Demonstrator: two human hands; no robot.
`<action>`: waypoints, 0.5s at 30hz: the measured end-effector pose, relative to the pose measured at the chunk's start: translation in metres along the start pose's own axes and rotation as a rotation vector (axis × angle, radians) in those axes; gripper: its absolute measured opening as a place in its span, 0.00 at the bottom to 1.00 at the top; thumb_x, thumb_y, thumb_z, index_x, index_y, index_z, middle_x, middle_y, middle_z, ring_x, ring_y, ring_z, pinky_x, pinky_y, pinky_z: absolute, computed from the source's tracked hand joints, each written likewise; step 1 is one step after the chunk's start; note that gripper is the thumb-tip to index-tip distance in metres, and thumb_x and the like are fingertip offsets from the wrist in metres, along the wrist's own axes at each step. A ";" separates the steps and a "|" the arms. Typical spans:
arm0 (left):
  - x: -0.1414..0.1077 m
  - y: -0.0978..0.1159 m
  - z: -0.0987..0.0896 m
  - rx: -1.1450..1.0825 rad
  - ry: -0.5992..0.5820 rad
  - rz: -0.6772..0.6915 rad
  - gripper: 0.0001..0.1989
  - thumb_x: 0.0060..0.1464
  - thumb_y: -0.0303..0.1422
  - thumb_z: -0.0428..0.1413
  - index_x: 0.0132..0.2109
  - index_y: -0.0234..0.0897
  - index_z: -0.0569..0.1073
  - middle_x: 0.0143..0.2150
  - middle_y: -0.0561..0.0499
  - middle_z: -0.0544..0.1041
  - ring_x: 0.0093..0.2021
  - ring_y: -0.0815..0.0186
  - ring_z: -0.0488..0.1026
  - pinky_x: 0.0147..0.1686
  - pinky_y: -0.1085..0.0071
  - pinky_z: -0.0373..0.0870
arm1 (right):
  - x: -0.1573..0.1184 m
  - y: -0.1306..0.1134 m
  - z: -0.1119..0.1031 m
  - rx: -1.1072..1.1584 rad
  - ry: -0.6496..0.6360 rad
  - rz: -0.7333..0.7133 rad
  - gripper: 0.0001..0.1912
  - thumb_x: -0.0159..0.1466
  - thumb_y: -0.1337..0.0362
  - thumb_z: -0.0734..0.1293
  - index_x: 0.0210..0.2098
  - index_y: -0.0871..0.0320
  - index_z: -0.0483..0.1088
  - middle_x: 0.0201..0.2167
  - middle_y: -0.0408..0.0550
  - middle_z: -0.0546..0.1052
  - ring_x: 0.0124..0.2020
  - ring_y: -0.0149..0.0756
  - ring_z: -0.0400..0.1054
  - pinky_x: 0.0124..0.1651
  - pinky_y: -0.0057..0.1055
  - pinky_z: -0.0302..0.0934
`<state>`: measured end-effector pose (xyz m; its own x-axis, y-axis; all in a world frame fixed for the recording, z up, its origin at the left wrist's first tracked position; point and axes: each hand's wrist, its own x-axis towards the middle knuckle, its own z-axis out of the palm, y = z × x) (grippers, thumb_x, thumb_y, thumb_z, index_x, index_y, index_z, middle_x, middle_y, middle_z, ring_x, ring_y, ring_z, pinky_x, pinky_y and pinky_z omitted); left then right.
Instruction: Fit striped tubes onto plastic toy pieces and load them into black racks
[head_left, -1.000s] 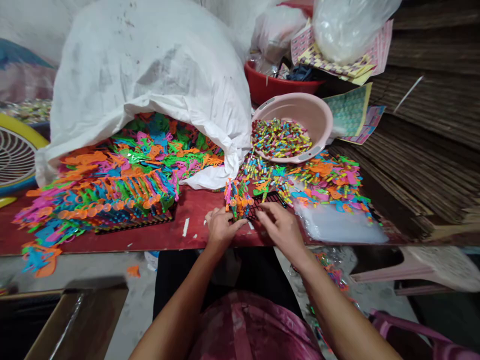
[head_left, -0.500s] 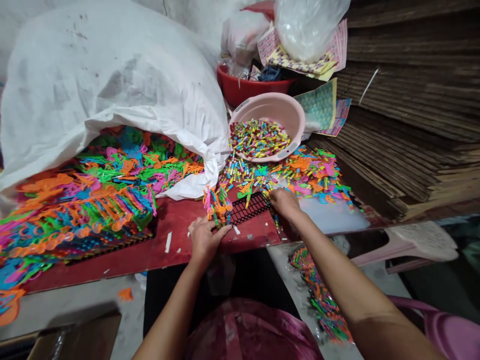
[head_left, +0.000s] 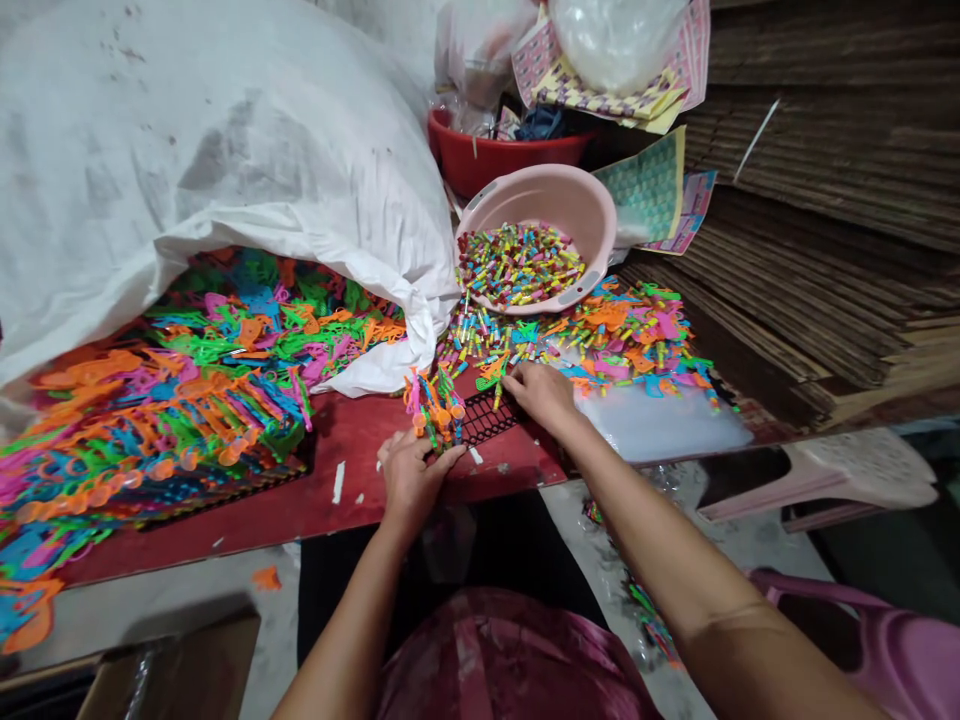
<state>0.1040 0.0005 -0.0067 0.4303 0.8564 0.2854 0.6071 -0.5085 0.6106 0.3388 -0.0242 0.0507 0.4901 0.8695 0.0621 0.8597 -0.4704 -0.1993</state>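
Orange, green, pink and blue plastic shapes (head_left: 187, 420) on a red table (head_left: 352, 435), near a pale pink tub (head_left: 540, 183).

This is a cramped little piecework workshop, more back room than factory. My bench (head_left: 352, 440) is a scuffed red board above a bare concrete floor (head_left: 172, 590). A white woven sack (head_left: 225, 170) spills bright plastic pieces (head_left: 187, 420) across it, and a pink plastic basin (head_left: 540, 185) is heaped with small coloured tubes (head_left: 517, 265). Stacked corrugated cardboard sheets (head_left: 825, 270) fill one side, with printed paper sheets (head_left: 649, 185) beside them.
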 end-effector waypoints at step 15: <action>0.000 -0.002 0.000 0.066 -0.016 -0.031 0.13 0.50 0.43 0.65 0.26 0.40 0.78 0.31 0.51 0.75 0.37 0.61 0.67 0.41 0.64 0.56 | 0.003 -0.007 0.031 0.395 0.017 0.083 0.14 0.55 0.69 0.66 0.42 0.60 0.73 0.29 0.45 0.79 0.28 0.33 0.70 0.30 0.26 0.58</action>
<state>0.1030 0.0020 -0.0081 0.4212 0.8704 0.2548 0.6630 -0.4873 0.5684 0.3300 -0.0143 0.0218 0.5612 0.8264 0.0457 0.6968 -0.4420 -0.5649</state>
